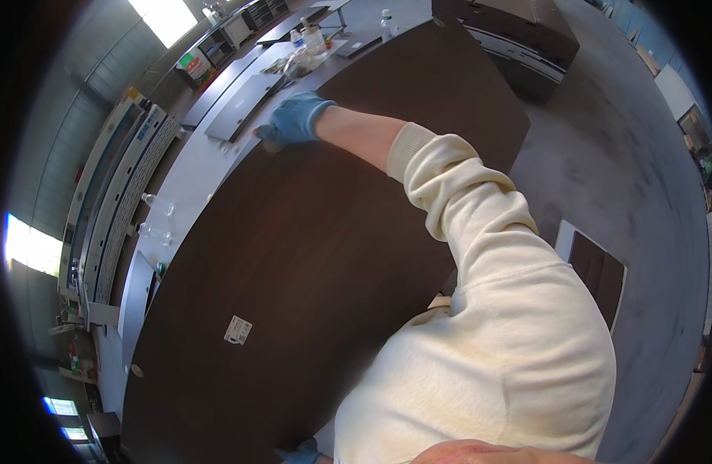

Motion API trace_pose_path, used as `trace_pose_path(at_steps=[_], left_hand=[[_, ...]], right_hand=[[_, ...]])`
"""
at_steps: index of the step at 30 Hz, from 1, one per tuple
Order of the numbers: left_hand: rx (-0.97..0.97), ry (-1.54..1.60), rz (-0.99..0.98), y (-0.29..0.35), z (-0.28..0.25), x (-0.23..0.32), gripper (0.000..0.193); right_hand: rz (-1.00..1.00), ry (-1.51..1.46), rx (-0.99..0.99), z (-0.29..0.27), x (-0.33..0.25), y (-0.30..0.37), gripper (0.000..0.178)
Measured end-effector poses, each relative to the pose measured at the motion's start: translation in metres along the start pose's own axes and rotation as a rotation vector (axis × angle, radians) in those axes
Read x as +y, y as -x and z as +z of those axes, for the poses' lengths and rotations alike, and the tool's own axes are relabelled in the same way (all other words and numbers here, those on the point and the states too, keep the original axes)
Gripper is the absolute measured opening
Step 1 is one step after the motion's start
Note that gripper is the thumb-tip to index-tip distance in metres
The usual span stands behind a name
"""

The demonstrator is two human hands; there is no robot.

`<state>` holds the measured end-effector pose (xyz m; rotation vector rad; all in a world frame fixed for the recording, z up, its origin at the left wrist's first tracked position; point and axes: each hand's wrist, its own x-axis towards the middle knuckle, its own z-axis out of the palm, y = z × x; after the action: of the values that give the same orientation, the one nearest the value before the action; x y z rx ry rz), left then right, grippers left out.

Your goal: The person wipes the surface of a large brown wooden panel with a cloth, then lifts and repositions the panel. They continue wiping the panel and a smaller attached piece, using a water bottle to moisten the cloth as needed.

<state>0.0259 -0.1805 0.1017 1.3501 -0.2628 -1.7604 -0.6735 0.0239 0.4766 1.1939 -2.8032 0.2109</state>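
Dark panel [317, 232]: a big brown board filling the middle, between the person's cream sleeve [480, 209] on the right and the pale tabletop [187, 172] on the left; it overlaps the tabletop's edge, and a white sticker [237, 330] sits on its near-left part.
Right hand [296, 118]: blue-gloved, stretched out to the panel's far-left edge, fingers bent over that rim; blur there means I cannot tell whether it grips the board or only rests on it.
Left hand [300, 452]: just a bit of blue glove at the near edge of the panel; I cannot tell how its fingers stand.
Tabletop clutter: two clear bottles [156, 219] lie left of the panel, a grey board [244, 106] lies just beyond the right hand, and a capped bottle [388, 25] stands farther off, near the panel's far edge.
Slip risk: with the arms spread so wide, a weak hold at either end could let the panel swing or slide, above all if the glove skids on the smooth face.
Knock risk: a push leftward could sweep the bottles along or scrape the grey board, since both lie close to the panel's rim.
Corner risk: a turn to the right could bring the panel's far-right corner against the dark stack [518, 35], chipping an edge.
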Motion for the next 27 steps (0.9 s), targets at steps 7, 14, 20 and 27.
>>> trace_pose_path(at_steps=[7,14,20,27], left_hand=[[-0.303,-0.130,0.015,-0.008,0.010,0.098,0.084],[-0.748,-0.234,-0.135,-0.071,0.039,0.184,0.083],[-1.040,-0.510,-0.080,-0.193,0.116,0.181,0.075],[-1.071,-0.410,-0.389,-0.197,0.214,0.165,0.071]], right_hand=[[0.180,0.069,0.233,-0.071,0.015,0.120,0.087],[0.349,-0.017,0.258,-0.083,-0.007,0.227,0.085],[0.593,0.071,0.343,-0.059,-0.029,0.299,0.090],[0.881,0.068,0.364,-0.038,-0.061,0.411,0.092]])
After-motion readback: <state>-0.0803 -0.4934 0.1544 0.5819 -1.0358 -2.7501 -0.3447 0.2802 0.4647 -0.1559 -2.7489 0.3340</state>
